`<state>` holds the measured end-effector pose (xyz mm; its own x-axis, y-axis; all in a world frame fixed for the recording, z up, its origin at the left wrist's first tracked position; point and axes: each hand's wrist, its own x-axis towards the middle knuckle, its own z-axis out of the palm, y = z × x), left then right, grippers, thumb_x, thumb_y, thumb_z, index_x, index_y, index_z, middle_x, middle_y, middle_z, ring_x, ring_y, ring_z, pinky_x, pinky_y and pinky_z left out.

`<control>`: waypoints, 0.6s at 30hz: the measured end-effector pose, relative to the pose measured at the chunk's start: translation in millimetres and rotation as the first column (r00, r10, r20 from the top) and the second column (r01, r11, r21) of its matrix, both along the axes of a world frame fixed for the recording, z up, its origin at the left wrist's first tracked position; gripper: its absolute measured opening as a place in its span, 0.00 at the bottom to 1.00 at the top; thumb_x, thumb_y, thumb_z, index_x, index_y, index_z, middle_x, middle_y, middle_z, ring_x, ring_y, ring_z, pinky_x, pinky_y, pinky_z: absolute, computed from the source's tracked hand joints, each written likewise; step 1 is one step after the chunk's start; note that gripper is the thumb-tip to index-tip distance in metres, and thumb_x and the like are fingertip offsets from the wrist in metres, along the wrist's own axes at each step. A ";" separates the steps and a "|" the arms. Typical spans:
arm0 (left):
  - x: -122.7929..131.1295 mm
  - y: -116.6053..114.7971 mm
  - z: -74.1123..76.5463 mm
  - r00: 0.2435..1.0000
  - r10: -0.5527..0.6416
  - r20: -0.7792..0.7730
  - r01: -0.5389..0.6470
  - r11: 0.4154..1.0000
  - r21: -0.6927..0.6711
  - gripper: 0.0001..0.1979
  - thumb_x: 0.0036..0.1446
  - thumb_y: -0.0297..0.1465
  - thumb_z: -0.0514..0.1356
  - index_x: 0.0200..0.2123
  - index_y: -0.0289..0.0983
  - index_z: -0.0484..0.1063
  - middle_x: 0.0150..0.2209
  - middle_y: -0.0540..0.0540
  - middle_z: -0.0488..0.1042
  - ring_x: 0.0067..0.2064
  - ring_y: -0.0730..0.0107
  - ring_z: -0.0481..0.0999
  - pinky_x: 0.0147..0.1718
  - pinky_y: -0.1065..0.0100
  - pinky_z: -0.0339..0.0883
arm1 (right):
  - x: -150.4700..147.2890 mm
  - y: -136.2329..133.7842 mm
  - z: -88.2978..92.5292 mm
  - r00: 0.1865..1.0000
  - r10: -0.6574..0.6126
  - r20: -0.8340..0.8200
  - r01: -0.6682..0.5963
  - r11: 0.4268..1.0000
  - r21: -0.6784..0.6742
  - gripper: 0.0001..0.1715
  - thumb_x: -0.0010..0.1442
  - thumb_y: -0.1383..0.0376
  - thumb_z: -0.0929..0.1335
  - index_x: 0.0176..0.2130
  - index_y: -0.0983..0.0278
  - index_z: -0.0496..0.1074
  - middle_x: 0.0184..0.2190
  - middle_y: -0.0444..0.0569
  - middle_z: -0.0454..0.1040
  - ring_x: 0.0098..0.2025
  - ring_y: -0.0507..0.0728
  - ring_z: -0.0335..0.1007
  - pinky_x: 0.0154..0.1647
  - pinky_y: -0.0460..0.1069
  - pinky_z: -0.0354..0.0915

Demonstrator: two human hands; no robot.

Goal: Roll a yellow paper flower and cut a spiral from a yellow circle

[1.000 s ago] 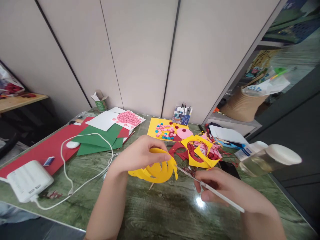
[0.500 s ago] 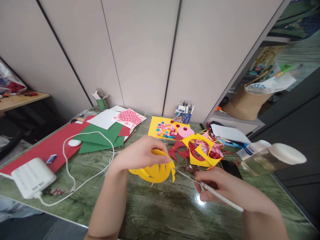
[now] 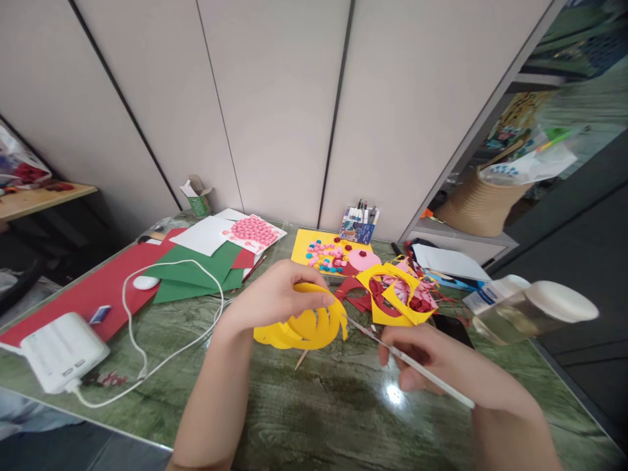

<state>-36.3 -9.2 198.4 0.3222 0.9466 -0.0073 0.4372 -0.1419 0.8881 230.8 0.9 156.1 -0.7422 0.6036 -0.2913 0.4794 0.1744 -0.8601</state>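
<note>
My left hand [image 3: 287,291] pinches a yellow paper piece [image 3: 314,330] between thumb and fingers, above the table. The paper is cut into curved strips, and some curl down at its right end. My right hand [image 3: 417,360] is closed around a slim white-handled tool [image 3: 432,379] with a thin metal tip. I cannot make out its exact kind. The tip points left and ends close to the curled strip; contact cannot be told. Below the paper, a short wooden stick [image 3: 301,360] shows on the green table [image 3: 304,418].
Cut yellow and red paper scraps [image 3: 397,314] lie beyond my right hand, beside a dark phone [image 3: 451,330]. A clear bottle [image 3: 510,320] stands at the right. Pompoms on a yellow sheet [image 3: 301,243] are behind. A white charger [image 3: 63,353] with a cable and green paper [image 3: 191,281] occupy the left.
My left hand has lifted the yellow paper slightly, uncovering more of the wooden stick. The tool in my right hand has shifted a little, its tip still close to the strip.
</note>
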 end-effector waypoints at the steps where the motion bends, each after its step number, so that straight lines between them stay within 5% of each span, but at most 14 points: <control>1: 1.0 0.1 0.2 0.999 0.023 0.032 -0.023 1.000 0.004 0.12 0.51 0.38 0.58 0.25 0.36 0.73 0.18 0.53 0.65 0.16 0.82 0.57 0.12 0.79 0.50 | 0.1 0.1 -1.9 0.999 -0.017 -0.039 0.015 0.999 -0.047 0.28 0.48 0.42 0.68 0.34 0.63 0.68 0.20 0.39 0.56 0.21 0.48 0.46 0.18 0.43 0.43; 8: 7.1 3.4 -4.7 0.974 0.117 0.193 -0.125 0.992 0.032 0.12 0.51 0.39 0.60 0.24 0.36 0.71 0.15 0.55 0.61 0.14 0.84 0.55 0.12 0.77 0.46 | -5.0 0.4 -10.2 0.958 -0.056 -0.281 -0.006 0.977 -0.214 0.31 0.49 0.41 0.67 0.38 0.64 0.67 0.20 0.38 0.56 0.19 0.47 0.47 0.17 0.43 0.45; 18: 36.8 2.4 -12.8 0.841 0.265 0.472 -0.318 0.948 0.033 0.12 0.50 0.37 0.61 0.22 0.36 0.66 0.13 0.57 0.58 0.13 0.84 0.55 0.11 0.78 0.48 | -23.3 -1.4 -21.0 0.825 -0.038 -0.564 -0.059 0.986 -0.154 0.33 0.55 0.41 0.61 0.41 0.67 0.65 0.22 0.41 0.59 0.18 0.46 0.50 0.19 0.44 0.48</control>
